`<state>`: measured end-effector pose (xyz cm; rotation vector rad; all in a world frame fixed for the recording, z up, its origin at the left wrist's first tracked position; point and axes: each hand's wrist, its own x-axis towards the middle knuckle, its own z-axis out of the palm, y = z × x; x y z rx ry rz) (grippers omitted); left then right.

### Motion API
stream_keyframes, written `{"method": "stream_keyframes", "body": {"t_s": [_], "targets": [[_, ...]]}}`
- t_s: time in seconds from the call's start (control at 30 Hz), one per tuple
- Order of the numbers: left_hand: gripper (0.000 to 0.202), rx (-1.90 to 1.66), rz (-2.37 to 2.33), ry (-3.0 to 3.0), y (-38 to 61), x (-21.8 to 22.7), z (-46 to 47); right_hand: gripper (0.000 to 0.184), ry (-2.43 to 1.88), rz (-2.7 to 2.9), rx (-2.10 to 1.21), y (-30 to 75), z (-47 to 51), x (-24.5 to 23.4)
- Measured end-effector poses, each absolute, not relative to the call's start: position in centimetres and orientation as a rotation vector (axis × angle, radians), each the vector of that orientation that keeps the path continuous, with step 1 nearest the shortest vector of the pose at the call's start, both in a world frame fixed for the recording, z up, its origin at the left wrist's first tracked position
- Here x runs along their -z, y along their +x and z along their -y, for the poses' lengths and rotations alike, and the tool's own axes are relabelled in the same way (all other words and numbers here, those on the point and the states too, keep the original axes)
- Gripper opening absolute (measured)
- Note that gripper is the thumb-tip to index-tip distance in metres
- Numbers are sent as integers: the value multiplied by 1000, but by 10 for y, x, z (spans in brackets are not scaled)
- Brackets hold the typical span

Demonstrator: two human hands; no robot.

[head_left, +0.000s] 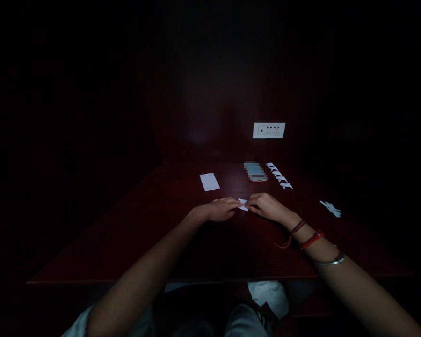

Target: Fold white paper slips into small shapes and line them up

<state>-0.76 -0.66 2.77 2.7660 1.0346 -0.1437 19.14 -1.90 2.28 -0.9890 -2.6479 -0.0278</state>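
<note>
A small white piece of paper (pixel 242 204) lies on the dark red table between my two hands. My left hand (pixel 221 209) rests low over the tabletop, its fingers stretched out and their tips on the paper's left part. At the right side of the same paper, the fingers of my right hand (pixel 265 206) are bent and closed on its edge. My fingers cover parts of the paper, so its full shape is hidden. Two red bracelets and a silver bangle (pixel 332 260) circle my right wrist and forearm.
Beyond my left hand lies a white paper sheet (pixel 209 181). A phone (pixel 255 172) sits farther back, beside a row of folded white paper pieces (pixel 279 176). Several paper strips (pixel 330 208) lie at the right. A socket plate (pixel 268 130) is on the wall behind.
</note>
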Motion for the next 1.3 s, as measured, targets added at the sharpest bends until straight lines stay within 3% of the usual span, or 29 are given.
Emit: {"method": "stream_keyframes", "body": {"t_s": [0.67,1.3], "targets": [[42,108,-1137,2844,-4,-22,13,18,-979,2742,193,196,20,-21],[44,109,-1199,2806,4,-30,20,27,-1133,2658,71,199,22,-22]]}}
